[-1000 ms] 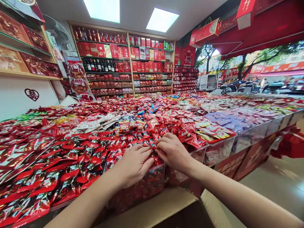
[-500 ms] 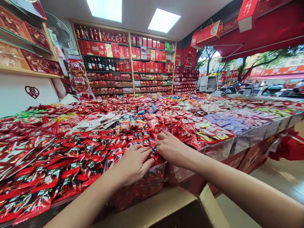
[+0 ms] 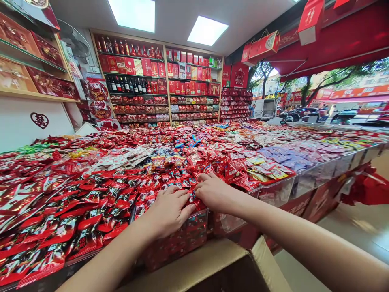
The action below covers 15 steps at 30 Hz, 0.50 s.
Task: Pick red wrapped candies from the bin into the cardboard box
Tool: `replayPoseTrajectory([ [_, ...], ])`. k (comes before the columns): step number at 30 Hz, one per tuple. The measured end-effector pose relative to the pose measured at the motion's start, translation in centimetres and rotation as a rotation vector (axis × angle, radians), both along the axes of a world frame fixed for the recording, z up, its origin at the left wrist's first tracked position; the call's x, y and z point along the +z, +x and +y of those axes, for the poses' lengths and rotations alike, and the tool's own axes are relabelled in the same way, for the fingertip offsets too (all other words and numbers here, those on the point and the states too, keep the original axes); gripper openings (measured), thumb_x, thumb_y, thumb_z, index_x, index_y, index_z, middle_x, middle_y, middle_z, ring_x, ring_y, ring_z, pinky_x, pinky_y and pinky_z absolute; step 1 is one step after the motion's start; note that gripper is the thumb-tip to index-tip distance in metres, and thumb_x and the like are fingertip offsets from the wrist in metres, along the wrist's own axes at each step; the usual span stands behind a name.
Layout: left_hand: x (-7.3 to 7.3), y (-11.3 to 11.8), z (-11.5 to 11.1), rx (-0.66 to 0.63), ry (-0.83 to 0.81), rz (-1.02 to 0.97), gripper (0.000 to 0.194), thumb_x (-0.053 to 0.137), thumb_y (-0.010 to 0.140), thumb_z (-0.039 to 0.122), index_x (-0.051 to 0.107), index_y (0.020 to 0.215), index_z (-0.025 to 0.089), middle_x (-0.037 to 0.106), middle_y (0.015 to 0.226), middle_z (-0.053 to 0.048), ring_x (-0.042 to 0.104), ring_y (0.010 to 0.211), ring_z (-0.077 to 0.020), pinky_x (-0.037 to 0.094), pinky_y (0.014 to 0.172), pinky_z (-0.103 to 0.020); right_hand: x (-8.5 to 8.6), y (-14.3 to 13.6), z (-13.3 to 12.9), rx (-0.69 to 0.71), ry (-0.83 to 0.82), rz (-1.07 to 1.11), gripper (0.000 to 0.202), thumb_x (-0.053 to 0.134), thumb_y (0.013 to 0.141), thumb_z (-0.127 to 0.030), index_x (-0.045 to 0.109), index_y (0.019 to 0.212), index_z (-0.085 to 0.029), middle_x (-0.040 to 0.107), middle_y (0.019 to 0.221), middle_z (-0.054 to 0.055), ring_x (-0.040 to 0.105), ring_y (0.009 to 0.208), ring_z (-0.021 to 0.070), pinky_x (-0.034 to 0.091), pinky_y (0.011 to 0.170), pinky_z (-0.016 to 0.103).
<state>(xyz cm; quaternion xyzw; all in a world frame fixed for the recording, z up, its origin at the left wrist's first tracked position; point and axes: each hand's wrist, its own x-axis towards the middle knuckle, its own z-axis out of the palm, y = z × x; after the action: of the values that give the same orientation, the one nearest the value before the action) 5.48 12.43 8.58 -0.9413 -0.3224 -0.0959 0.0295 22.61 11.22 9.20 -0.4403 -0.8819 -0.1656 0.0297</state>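
Observation:
Small red-wrapped candies fill a clear plastic bin at the front edge of the display. My left hand rests on the candies at the bin's near side, thumb apart from the other fingers, palm down. Close to its right, my right hand touches the candies with its fingers bent downward; their tips are hidden among the wrappers. Larger red and black packets lie to the left of my left hand. Red triangular packets are just beyond my right hand.
Below the bin stands an open cardboard box with raised flaps. Purple packets and more clear bins extend to the right. Shelves of bottles and red boxes line the back wall. A red bag hangs at the right.
The view has shifted slightly. My right hand's fingers are drawn in a little more and sit slightly nearer my left hand, which stays on the candies.

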Motion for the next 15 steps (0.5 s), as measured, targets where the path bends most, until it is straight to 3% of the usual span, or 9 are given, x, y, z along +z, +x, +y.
replayPoseTrajectory([
  [11,-0.1,0.1,0.5,0.046,0.047,-0.005,0.047,0.025,0.083,0.046,0.048,0.117,0.022,0.051,0.125,-0.009,0.041,0.112,-0.0314,0.037,0.084,-0.055,-0.6,0.5,0.9,0.025,-0.034,0.141,0.014,0.050,0.077,-0.013,0.063,0.073,-0.014,0.064,0.075,0.007,0.046,0.088,0.0192,0.033,0.079,0.033],
  [15,-0.1,-1.9,-1.5,0.048,0.163,-0.178,0.039,0.036,0.084,0.033,0.043,0.120,0.021,0.047,0.128,-0.007,0.033,0.119,-0.0238,0.031,0.097,-0.044,0.5,1.2,-1.6,0.072,0.013,0.336,0.019,0.044,0.079,-0.011,0.062,0.085,-0.014,0.062,0.089,0.009,0.046,0.094,0.0192,0.033,0.083,0.035],
])
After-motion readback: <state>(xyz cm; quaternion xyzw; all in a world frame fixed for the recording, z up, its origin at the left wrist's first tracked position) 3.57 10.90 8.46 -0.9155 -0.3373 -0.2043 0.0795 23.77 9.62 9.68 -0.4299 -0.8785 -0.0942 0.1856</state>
